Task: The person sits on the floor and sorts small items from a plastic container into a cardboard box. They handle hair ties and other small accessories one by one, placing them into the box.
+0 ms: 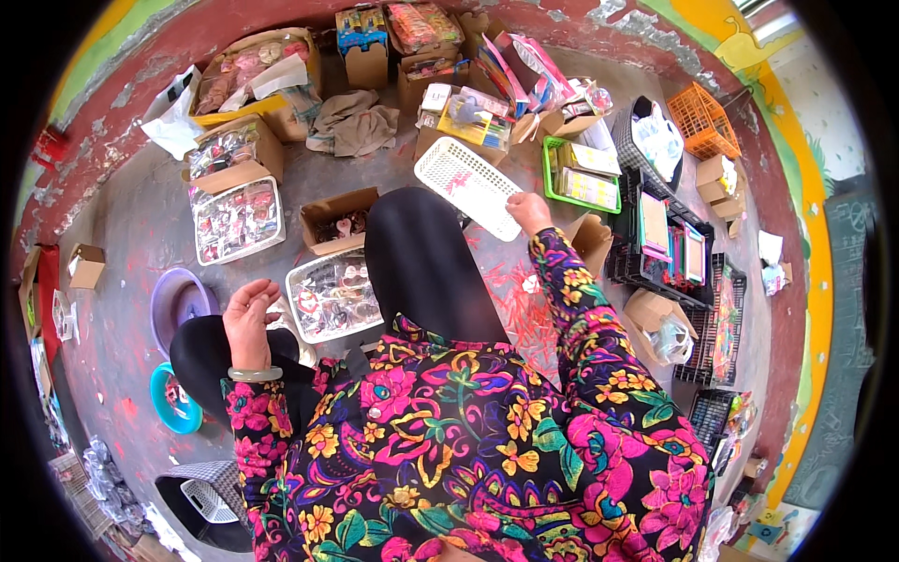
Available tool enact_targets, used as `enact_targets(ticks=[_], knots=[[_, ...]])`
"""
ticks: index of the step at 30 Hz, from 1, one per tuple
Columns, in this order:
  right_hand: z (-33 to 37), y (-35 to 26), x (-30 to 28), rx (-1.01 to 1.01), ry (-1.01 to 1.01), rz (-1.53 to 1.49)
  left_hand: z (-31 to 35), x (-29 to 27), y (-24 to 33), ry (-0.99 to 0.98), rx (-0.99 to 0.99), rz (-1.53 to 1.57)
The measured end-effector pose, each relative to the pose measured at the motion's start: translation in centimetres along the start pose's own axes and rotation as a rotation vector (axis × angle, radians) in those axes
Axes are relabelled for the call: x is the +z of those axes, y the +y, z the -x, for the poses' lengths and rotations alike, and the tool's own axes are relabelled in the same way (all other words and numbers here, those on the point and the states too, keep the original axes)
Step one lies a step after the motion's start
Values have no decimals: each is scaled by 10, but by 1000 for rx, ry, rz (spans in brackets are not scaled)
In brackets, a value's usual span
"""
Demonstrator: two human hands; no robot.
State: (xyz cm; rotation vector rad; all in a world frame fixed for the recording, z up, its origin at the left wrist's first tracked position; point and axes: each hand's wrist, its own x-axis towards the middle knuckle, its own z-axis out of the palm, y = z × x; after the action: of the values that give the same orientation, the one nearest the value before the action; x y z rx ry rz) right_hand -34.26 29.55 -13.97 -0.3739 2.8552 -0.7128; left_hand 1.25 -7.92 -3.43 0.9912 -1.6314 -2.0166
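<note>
My right hand (531,214) is at the right rim of a white perforated plastic basket (487,192), its fingers closed; whatever they hold is hidden. A few small pink-red pieces (457,182) lie in that basket. Below it, a spread of thin red pieces (526,314) covers the floor beside my black-clad knee (421,253). My left hand (248,323), with a pale bangle on its wrist, is raised over my other leg, fingers loosely bent and nothing visible in them. Near it stands a white tray (289,273) of small packaged items.
Left of me are a purple basin (161,304), a teal basin (157,391) and another filled white tray (198,239). Cardboard boxes (245,173) line the far side. At right stand a green basket (552,190), black crates (623,267) and an orange crate (702,120).
</note>
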Motion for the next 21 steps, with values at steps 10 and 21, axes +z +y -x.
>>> enact_targets(ticks=[10, 21], knots=[[-18, -29, 45, 118, -46, 375, -4, 5, -9, 38, -45, -126], [-24, -46, 48, 239, -99, 424, -6, 4, -19, 10, -37, -172]])
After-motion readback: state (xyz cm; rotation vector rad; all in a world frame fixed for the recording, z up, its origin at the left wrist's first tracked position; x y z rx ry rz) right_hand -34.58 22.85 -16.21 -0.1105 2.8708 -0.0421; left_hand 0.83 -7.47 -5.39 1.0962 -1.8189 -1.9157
